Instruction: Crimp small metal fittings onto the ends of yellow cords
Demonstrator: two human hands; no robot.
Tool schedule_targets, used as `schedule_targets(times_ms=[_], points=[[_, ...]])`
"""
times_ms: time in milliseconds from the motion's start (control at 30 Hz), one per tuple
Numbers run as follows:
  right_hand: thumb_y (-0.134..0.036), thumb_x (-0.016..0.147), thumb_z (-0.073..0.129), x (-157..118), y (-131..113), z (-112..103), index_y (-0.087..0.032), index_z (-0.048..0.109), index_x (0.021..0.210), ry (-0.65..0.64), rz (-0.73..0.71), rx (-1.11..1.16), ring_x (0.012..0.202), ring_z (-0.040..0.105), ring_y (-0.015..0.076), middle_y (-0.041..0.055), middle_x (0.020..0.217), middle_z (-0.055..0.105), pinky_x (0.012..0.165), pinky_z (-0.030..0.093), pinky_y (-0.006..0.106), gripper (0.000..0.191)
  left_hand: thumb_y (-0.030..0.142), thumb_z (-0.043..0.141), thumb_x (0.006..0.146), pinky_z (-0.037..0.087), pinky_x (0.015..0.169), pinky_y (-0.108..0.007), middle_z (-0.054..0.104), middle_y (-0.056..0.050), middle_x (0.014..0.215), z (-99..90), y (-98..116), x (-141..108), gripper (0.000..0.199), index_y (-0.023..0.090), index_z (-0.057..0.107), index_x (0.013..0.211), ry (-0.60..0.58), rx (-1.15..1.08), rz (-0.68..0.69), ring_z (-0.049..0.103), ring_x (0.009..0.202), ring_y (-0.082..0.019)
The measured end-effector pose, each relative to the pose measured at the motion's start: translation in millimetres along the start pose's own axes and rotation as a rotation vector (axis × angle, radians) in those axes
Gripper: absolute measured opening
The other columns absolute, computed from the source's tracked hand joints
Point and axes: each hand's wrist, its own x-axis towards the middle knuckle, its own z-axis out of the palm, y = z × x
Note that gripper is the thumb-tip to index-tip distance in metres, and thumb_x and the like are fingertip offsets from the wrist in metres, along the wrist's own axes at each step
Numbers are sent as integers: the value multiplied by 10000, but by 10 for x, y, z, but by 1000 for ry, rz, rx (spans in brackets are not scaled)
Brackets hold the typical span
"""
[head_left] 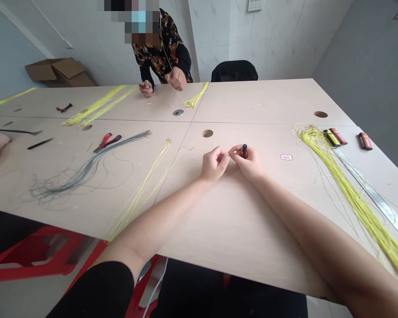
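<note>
My left hand is closed in a pinch just above the table, its fingertips nearly meeting those of my right hand. Between the two sets of fingertips shows a tiny gold-coloured piece, too small to make out fully. A dark pen-like stick with a black end stands upright among the fingers of my right hand, which is also closed. Thin yellow cords with small gold ends lie left of my left hand. Right of my right hand is a small red-edged label.
A thick yellow cord bundle and a metal ruler lie at right, near red and black cylinders. Grey cords and red-handled pliers are at left. Opposite, a co-worker handles yellow cords. A table hole is ahead.
</note>
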Motion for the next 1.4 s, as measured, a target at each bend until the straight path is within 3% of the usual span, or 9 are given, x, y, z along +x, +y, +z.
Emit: schedule_targets(times_ms=[300,400,567,700,900,1200,1400], points=[[-271,707,580,1,-45,22,-173,579,700,28,15,-15,476,342,75,-51,523,395,472,269,237,98,311,547,808,261,438,-197,352,72,469,4,-10,-2,289,181,405,593,-10,-10,-13,300,430,-53],[-279,701,583,4,-44,24,-179,564,691,50,80,49,463,322,73,-53,520,378,449,262,229,102,361,535,835,255,433,-198,356,69,475,3,-4,-2,304,180,427,616,8,-25,3,302,429,-54],[-392,744,502,-15,-50,47,-190,437,545,-162,291,308,422,249,69,-46,469,320,409,228,224,291,442,482,881,267,435,-200,356,66,478,12,22,-13,351,186,429,648,92,-54,0,321,429,-57],[-449,749,473,-25,-70,68,-199,353,490,-248,347,349,402,230,69,-39,425,314,400,223,222,379,458,455,897,314,460,-199,389,63,486,28,16,-31,352,187,432,672,116,-66,-9,368,444,-59],[-421,723,416,-17,-111,81,-209,304,469,-289,396,408,376,186,73,-41,374,272,390,179,225,350,453,454,900,386,530,-207,444,52,510,49,27,-51,335,185,465,699,107,-75,-1,454,496,-69],[-416,712,440,-29,-123,111,-207,313,483,-239,406,397,398,174,73,-47,392,259,407,146,225,335,444,459,899,354,478,-189,486,36,525,42,73,-53,337,179,468,691,79,-65,-23,450,477,-64],[-440,729,433,-33,-123,102,-211,297,500,-280,389,372,406,195,75,-45,413,257,412,174,228,351,436,468,895,373,487,-191,509,34,521,41,80,-56,331,179,475,687,74,-69,-19,473,478,-67]])
